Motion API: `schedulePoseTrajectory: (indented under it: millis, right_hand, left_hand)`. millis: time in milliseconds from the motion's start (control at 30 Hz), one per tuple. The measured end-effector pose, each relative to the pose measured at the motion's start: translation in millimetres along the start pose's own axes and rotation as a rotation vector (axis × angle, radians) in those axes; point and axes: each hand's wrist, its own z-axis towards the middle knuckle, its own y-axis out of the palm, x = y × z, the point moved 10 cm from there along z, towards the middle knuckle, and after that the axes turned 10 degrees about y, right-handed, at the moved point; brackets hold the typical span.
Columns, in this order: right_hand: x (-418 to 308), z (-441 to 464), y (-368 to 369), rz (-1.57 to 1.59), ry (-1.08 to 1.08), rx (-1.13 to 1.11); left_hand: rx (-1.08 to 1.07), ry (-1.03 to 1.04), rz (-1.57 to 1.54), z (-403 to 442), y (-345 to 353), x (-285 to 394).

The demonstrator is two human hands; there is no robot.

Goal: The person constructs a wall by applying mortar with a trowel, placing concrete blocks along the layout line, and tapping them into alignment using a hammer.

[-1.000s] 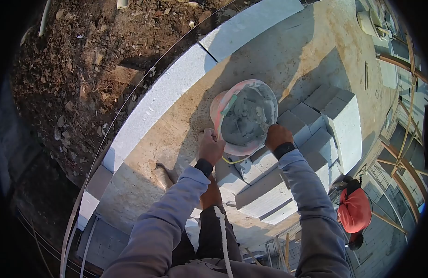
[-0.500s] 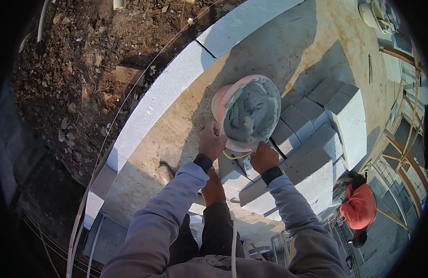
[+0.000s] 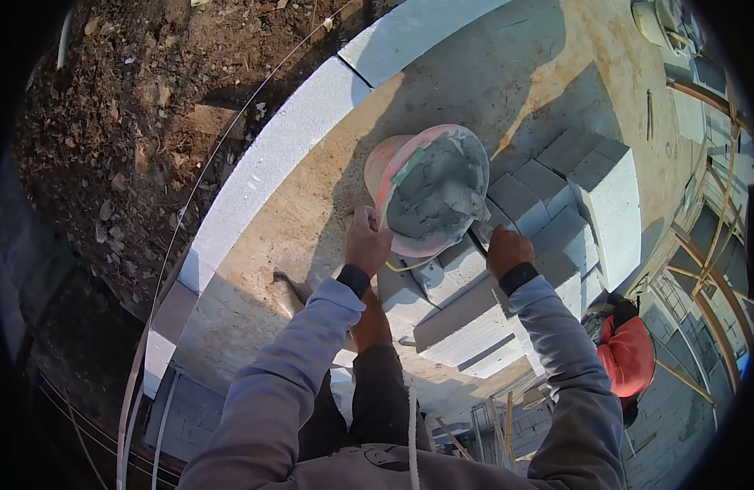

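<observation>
A pinkish bucket (image 3: 377, 167) leans tilted on the concrete floor, its mouth facing up and right. Wet grey mortar (image 3: 434, 196) fills much of it. My left hand (image 3: 367, 242) is closed on the bucket's lower left rim. At the lower right of the bucket, my right hand (image 3: 509, 251) is closed around the handle of a trowel (image 3: 480, 211), whose mortar-coated blade is at the bucket's rim. A yellow bucket handle (image 3: 409, 265) hangs below the rim.
Grey blocks (image 3: 560, 237) are stacked right of the bucket. A curved row of pale blocks (image 3: 287, 139) borders dark soil (image 3: 148, 122) on the left. A person in a red top (image 3: 626, 355) is at the lower right, near wooden poles (image 3: 711, 327).
My right hand has moved right and up from the bucket's lower rim, and the trowel now shows. The mortar's surface has changed shape. My left hand keeps its hold on the rim.
</observation>
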Motion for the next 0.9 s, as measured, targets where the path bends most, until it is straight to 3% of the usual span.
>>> schedulePoseTrajectory:
  millis: [100,300,667,833,900]
  right_hand:
    - [-20.8,-24.7,20.8,0.022,-0.132,-0.174]
    - [-47.8,-64.8,29.0,0.263,-0.05,-0.311]
    - [-69.5,-64.3,-9.0,0.752,0.001,-0.118]
    - [-65.9,-66.3,9.0,0.993,0.096,-0.122]
    - [-61.4,-82.9,11.8,1.027,0.137,-0.074]
  left_hand:
    - [0.015,-0.027,0.007,1.2,4.2,-18.9]
    - [0.029,0.042,0.016,-0.3,7.6,-8.3]
    - [-0.036,0.118,0.153,8.4,4.6,31.6]
    - [-0.062,0.122,-0.003,20.0,-4.7,20.2]
    - [-0.041,0.115,0.07,26.5,-18.5,4.9]
